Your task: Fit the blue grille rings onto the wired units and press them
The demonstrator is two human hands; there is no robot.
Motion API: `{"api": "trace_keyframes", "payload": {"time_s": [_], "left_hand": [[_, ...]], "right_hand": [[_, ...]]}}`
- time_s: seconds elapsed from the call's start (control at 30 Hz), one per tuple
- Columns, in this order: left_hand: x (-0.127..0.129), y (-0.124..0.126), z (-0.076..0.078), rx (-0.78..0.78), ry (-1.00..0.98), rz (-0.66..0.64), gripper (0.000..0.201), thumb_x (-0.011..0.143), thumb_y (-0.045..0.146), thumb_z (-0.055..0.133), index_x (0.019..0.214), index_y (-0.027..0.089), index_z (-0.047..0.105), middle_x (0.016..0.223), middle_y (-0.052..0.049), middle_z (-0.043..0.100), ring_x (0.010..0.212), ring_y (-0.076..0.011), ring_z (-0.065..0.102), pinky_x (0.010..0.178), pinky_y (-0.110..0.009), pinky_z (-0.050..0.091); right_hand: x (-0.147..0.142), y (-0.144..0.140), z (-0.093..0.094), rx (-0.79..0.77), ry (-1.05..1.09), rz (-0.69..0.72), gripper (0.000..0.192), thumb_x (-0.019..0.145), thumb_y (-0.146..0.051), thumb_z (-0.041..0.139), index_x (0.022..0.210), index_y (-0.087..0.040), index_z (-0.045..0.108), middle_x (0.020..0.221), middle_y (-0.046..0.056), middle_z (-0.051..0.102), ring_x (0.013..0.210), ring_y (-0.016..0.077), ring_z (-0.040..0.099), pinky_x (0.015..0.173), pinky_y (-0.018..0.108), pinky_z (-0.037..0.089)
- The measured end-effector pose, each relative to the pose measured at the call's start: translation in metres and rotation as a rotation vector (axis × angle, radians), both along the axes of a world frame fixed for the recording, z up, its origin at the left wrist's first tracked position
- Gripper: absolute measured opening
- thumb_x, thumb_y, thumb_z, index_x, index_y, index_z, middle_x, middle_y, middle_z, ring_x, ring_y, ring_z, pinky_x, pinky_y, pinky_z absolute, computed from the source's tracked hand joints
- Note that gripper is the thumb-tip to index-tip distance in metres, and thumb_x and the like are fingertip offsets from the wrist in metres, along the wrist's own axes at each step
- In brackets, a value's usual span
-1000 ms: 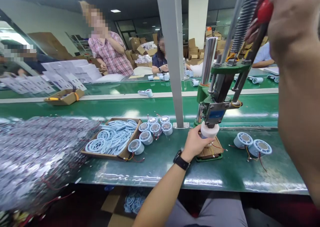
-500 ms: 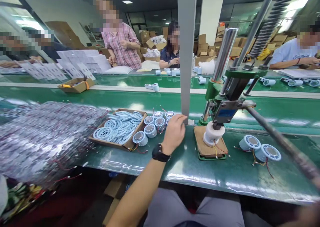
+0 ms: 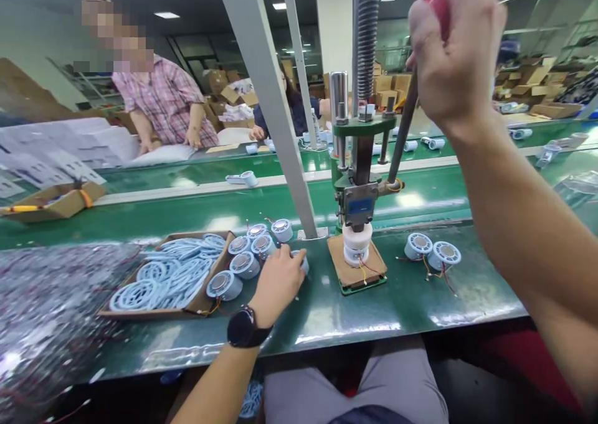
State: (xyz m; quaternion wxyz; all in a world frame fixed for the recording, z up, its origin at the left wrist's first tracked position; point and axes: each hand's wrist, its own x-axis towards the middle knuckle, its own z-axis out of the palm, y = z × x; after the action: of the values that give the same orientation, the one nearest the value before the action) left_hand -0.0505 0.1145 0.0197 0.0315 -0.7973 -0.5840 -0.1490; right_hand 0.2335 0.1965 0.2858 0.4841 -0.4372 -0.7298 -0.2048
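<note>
My left hand [image 3: 279, 281], with a dark watch on its wrist, has its fingers closed around a light-blue round housing [image 3: 303, 263], which it partly hides. Beside it stand several similar housings [image 3: 244, 264] with silver discs on top and thin wires. High on the right, my right hand [image 3: 453, 56] is wrapped around the red knob [image 3: 438, 10] of the press lever [image 3: 404, 128]. Under the hand press [image 3: 359, 203], a white round block [image 3: 357, 236] sits on a white wired part [image 3: 355, 256], over a cardboard-covered base [image 3: 340, 259].
A cardboard box [image 3: 200, 302] of light-blue rings stands left of the housings, near a stack of plastic-wrapped wired parts [image 3: 56, 299]. Two more housings [image 3: 445, 256] lie right of the press. A grey post [image 3: 273, 113] rises behind. Across the green conveyor [image 3: 196, 209], other people work.
My right hand has raised the lever from low on the right to nearly upright. My left hand has closed on a housing. The view has shifted rightward.
</note>
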Motion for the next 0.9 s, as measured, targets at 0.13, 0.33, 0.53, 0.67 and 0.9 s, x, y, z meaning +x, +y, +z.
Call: {"api": "trace_keyframes", "payload": {"time_s": [0.13,0.33,0.53,0.67,0.9], "left_hand": [[0.020,-0.023,0.000,-0.031,-0.027,0.013,0.048,0.089,0.028,0.062,0.134,0.014,0.056,0.107,-0.014,0.062,0.091,-0.0299,0.067,0.080,-0.041,0.056],[-0.010,-0.022,0.020,-0.026,-0.110,0.103,0.051,0.097,0.035,0.057,0.144,0.021,0.045,0.129,-0.007,0.063,0.113,-0.0191,0.064,0.096,-0.029,0.052],[-0.153,-0.005,0.072,-0.052,-0.067,0.507,0.033,0.096,0.034,0.062,0.124,0.018,0.061,0.128,-0.010,0.063,0.111,-0.0259,0.063,0.094,-0.049,0.054],[-0.200,-0.011,0.067,-0.220,-0.023,0.515,0.031,0.095,0.034,0.063,0.121,0.017,0.062,0.122,-0.009,0.065,0.102,-0.0231,0.067,0.086,-0.044,0.058],[-0.195,-0.015,0.050,-0.072,-0.085,0.507,0.026,0.095,0.035,0.063,0.113,0.017,0.065,0.116,-0.008,0.067,0.100,-0.0221,0.066,0.089,-0.044,0.056]], "right_hand": [[-0.018,-0.020,-0.044,0.105,0.085,0.172,0.064,0.100,-0.038,0.033,0.150,0.000,0.032,0.156,0.015,0.036,0.139,0.0192,0.046,0.104,0.025,0.041],[-0.039,-0.059,-0.252,-0.062,0.517,0.277,0.087,0.085,-0.050,0.058,0.155,-0.022,0.016,0.146,0.022,0.044,0.131,0.0360,0.053,0.100,0.054,0.050],[-0.051,-0.051,-0.307,-0.604,0.456,0.131,0.095,0.071,-0.053,0.071,0.148,-0.014,0.033,0.114,0.018,0.065,0.091,0.0302,0.069,0.074,0.039,0.056],[-0.057,-0.047,-0.309,-0.500,0.515,0.120,0.085,0.077,-0.054,0.065,0.146,-0.013,0.036,0.121,0.017,0.061,0.098,0.0275,0.066,0.083,0.039,0.055],[-0.028,-0.046,-0.302,-0.401,0.255,-0.066,0.058,0.089,-0.035,0.052,0.141,-0.009,0.048,0.128,0.023,0.051,0.123,0.0367,0.050,0.103,0.056,0.043]]}}
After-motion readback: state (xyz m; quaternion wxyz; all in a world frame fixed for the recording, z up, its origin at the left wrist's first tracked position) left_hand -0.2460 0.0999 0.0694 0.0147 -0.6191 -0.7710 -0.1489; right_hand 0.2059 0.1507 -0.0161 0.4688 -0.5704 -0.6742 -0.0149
